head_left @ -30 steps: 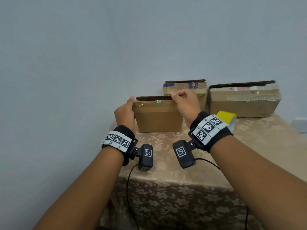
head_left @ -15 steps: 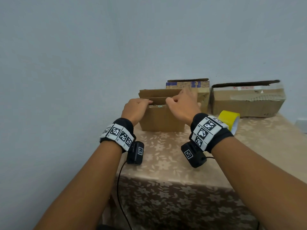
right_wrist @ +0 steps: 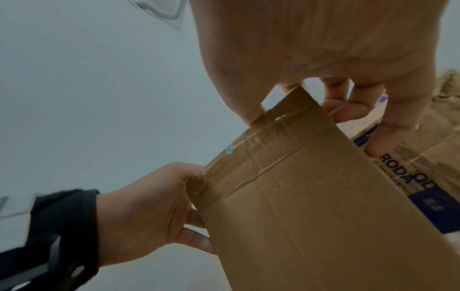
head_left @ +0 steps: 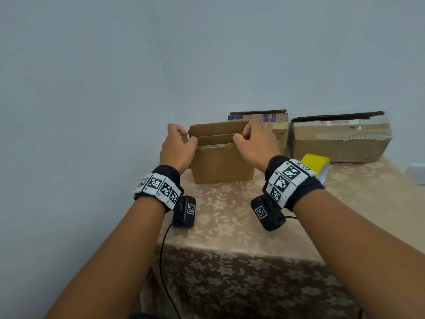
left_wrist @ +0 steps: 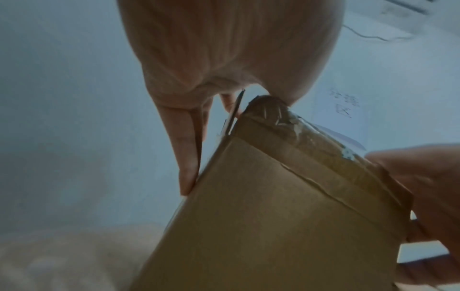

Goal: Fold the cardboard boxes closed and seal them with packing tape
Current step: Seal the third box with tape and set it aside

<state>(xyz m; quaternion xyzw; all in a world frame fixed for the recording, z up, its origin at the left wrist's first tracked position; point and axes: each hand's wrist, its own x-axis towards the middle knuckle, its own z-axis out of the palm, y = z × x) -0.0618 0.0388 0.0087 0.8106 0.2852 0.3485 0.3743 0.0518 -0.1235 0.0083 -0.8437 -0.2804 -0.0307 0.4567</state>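
On the printed cardboard box [right_wrist: 410,177] behind the plain one, dark capital letters read "RODA", followed by more letters cut off by the fold. Red marks on the large box [head_left: 340,143] and handwriting on the wall [left_wrist: 344,102] are too blurred to read.

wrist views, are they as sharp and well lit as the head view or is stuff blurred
Head view: even light, sharp box and tape roll. Left wrist view: dim, soft, right hand smeared at the edge. Right wrist view: brighter, box print readable, left hand slightly blurred.
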